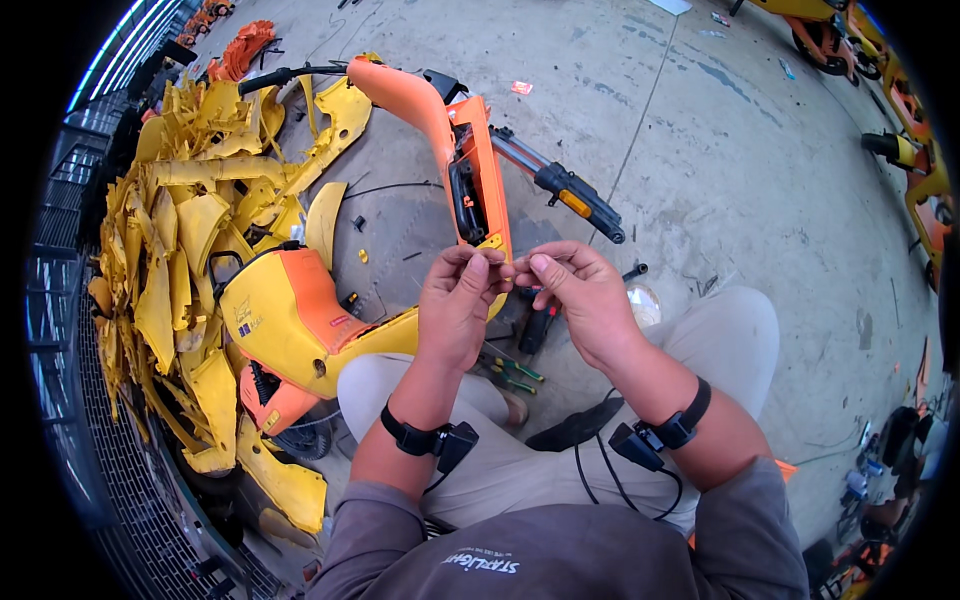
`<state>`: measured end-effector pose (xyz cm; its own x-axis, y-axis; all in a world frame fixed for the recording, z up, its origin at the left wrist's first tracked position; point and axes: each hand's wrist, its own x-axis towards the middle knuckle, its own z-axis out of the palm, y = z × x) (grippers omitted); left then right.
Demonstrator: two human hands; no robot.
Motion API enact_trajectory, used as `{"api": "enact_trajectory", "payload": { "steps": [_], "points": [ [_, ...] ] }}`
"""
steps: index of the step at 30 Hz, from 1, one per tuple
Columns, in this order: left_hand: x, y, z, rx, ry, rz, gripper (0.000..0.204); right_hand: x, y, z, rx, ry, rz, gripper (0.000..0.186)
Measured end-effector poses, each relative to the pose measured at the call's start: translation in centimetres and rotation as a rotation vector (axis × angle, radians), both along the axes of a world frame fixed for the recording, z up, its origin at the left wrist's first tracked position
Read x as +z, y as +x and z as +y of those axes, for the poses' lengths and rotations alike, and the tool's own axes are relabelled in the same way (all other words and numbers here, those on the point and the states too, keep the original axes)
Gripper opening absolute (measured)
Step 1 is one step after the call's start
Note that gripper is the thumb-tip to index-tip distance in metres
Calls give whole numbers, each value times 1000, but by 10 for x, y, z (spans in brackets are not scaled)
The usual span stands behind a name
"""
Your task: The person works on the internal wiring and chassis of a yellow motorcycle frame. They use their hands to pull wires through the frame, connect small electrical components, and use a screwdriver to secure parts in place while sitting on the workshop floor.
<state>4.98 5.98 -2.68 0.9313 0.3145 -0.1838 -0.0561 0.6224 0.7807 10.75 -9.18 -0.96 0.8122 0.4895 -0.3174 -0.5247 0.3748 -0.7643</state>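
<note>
My left hand (456, 308) and my right hand (592, 302) meet fingertip to fingertip above my lap. Thumb and fingers are pinched together on each; whatever is between them is too small to make out. Just beyond lies a partly stripped scooter, its yellow and orange body (262, 302) to the left. The scooter's orange front section (408, 98) stretches away from me, with a handlebar grip (266, 80) and a dark fork leg (585, 200). Below my hands, green-handled pliers (514, 376) and a dark, red-marked tool (538, 328) rest on the floor.
A large heap of yellow plastic panels (180, 235) fills the left side. Several yellow and orange scooters (928, 195) line the right edge. The concrete floor (730, 170) carries a small red packet (521, 88) and scattered bits. Cables hang from the straps on my forearms.
</note>
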Motion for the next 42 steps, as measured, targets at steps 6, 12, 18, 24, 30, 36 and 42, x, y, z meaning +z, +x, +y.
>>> {"api": "enact_trajectory", "payload": {
  "steps": [6,12,18,24,30,36,42],
  "points": [
    [0,0,-1,-18,14,-15,11,-5,1,2,-44,12,-41,18],
    [2,1,-5,-22,-7,-11,10,-5,0,2,-107,20,-64,19],
    [2,1,-7,18,30,-5,11,-3,0,0,-111,44,-46,17],
    [3,2,-7,83,40,-6,12,-5,-1,2,-113,70,-33,16],
    [1,2,-8,121,75,1,12,-11,-4,5,-103,45,-91,15],
    [1,2,-8,166,112,44,13,-11,-4,7,-89,93,-100,16],
    [2,2,-10,159,128,45,12,-12,-2,9,-120,78,-102,16]
  ]
}}
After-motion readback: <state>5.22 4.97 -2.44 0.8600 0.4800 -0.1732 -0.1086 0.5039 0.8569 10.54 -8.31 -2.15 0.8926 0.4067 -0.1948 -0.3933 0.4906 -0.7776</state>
